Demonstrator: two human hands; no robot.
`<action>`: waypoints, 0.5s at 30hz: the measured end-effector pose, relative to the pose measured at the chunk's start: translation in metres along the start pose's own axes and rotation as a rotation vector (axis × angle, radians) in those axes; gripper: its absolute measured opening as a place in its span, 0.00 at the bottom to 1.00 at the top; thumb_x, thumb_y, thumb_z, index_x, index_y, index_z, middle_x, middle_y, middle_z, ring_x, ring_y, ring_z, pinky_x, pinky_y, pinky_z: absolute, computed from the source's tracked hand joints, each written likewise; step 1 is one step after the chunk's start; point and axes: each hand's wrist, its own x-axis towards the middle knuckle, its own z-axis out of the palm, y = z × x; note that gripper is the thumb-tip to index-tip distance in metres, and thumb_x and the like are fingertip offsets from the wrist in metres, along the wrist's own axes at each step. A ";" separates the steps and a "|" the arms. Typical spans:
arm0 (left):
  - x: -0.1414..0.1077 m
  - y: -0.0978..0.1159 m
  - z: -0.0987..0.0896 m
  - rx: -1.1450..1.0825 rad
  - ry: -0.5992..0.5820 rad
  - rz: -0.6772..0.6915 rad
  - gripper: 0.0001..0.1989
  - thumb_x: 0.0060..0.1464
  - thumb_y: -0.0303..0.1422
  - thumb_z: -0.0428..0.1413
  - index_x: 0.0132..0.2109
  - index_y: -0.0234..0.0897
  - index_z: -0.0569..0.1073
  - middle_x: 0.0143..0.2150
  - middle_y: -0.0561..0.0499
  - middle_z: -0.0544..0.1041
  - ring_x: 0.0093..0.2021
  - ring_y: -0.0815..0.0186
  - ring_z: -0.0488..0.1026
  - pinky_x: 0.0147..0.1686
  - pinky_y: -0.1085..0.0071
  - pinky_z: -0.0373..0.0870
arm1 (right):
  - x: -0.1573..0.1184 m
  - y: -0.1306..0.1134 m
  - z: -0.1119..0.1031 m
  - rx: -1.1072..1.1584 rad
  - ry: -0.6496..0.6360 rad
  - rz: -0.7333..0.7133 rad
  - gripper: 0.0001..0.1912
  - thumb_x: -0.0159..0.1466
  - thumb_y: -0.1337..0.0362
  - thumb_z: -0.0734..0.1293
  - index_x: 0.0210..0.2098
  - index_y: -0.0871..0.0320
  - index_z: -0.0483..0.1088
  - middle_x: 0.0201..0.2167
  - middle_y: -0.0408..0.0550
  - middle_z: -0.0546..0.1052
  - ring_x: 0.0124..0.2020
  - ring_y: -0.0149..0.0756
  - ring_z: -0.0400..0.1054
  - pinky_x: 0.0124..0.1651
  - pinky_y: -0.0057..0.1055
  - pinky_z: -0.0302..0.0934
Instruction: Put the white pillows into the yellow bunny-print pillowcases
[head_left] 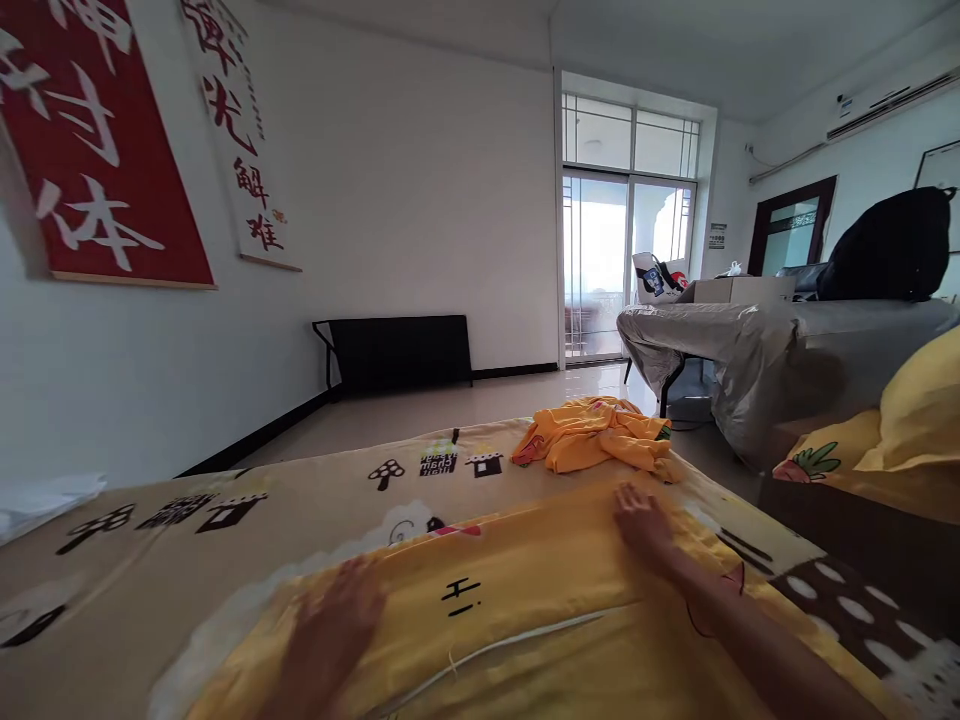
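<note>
A yellow cloth cover (540, 560) with "Hi" printed on it and a whitish seam or zipper line (525, 632) lies spread in front of me. My left hand (337, 615), a little blurred, rests palm down on its left side with the fingers pointing forward. Near the far right corner, my right hand (641, 518) presses flat on the same cloth, fingers stretched out. Just beyond that hand sits a crumpled orange-yellow cloth (600, 437). Beneath everything is a beige patterned sheet (300, 530).
Yellow printed bedding (919, 410) is piled at the right edge. Farther back, a plastic-covered table (750, 330) holds a black bag (892, 245) and boxes. A black folded table (401, 352) leans on the wall. White material (49, 505) lies at the left.
</note>
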 end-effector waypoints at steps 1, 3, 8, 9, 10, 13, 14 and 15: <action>-0.001 0.031 -0.010 -0.011 -0.063 0.103 0.27 0.57 0.30 0.36 0.61 0.35 0.63 0.66 0.42 0.58 0.66 0.56 0.51 0.60 0.47 0.49 | -0.002 -0.031 0.004 0.032 -0.023 -0.079 0.26 0.64 0.70 0.52 0.61 0.66 0.59 0.64 0.62 0.55 0.66 0.46 0.47 0.62 0.48 0.42; -0.005 0.090 -0.026 -0.088 -0.155 0.199 0.28 0.59 0.29 0.34 0.65 0.33 0.55 0.67 0.41 0.54 0.66 0.57 0.52 0.58 0.48 0.54 | -0.010 -0.095 0.015 0.100 -0.064 -0.239 0.24 0.65 0.65 0.53 0.59 0.57 0.61 0.63 0.52 0.60 0.64 0.38 0.52 0.61 0.38 0.49; -0.024 0.139 -0.029 -0.143 -0.188 0.277 0.27 0.60 0.31 0.34 0.64 0.34 0.57 0.67 0.43 0.55 0.66 0.59 0.53 0.61 0.54 0.53 | -0.033 -0.177 0.035 0.210 -0.077 -0.370 0.24 0.69 0.59 0.47 0.61 0.54 0.57 0.62 0.49 0.62 0.63 0.36 0.53 0.61 0.41 0.48; -0.028 0.128 -0.025 -0.147 -0.173 0.282 0.26 0.61 0.33 0.35 0.64 0.37 0.59 0.67 0.45 0.55 0.66 0.59 0.52 0.61 0.54 0.51 | -0.035 -0.173 0.034 0.231 -0.075 -0.376 0.24 0.69 0.57 0.47 0.61 0.54 0.57 0.63 0.50 0.61 0.64 0.38 0.52 0.62 0.44 0.46; -0.030 0.113 -0.020 -0.149 -0.160 0.288 0.26 0.61 0.34 0.36 0.63 0.40 0.60 0.67 0.47 0.55 0.67 0.58 0.51 0.62 0.53 0.51 | -0.035 -0.162 0.033 0.250 -0.078 -0.371 0.25 0.68 0.55 0.48 0.61 0.53 0.57 0.63 0.50 0.60 0.64 0.39 0.51 0.62 0.45 0.45; -0.038 0.049 -0.004 -0.133 -0.156 0.243 0.25 0.60 0.34 0.37 0.62 0.44 0.62 0.67 0.51 0.55 0.67 0.59 0.50 0.62 0.53 0.51 | -0.035 -0.102 0.025 0.264 -0.120 -0.292 0.27 0.67 0.51 0.50 0.61 0.53 0.57 0.64 0.51 0.57 0.65 0.41 0.49 0.63 0.46 0.43; -0.041 0.025 0.001 -0.126 -0.157 0.206 0.25 0.60 0.34 0.36 0.62 0.42 0.61 0.67 0.50 0.56 0.67 0.59 0.51 0.62 0.53 0.51 | -0.036 -0.075 0.023 0.244 -0.132 -0.253 0.28 0.67 0.51 0.49 0.62 0.54 0.56 0.65 0.51 0.56 0.66 0.40 0.47 0.63 0.46 0.42; -0.045 0.000 0.007 -0.114 -0.156 0.170 0.26 0.59 0.34 0.37 0.62 0.40 0.61 0.66 0.50 0.56 0.66 0.59 0.52 0.62 0.54 0.51 | -0.037 -0.048 0.022 0.217 -0.140 -0.208 0.29 0.67 0.51 0.48 0.63 0.55 0.55 0.65 0.51 0.55 0.66 0.40 0.46 0.63 0.45 0.43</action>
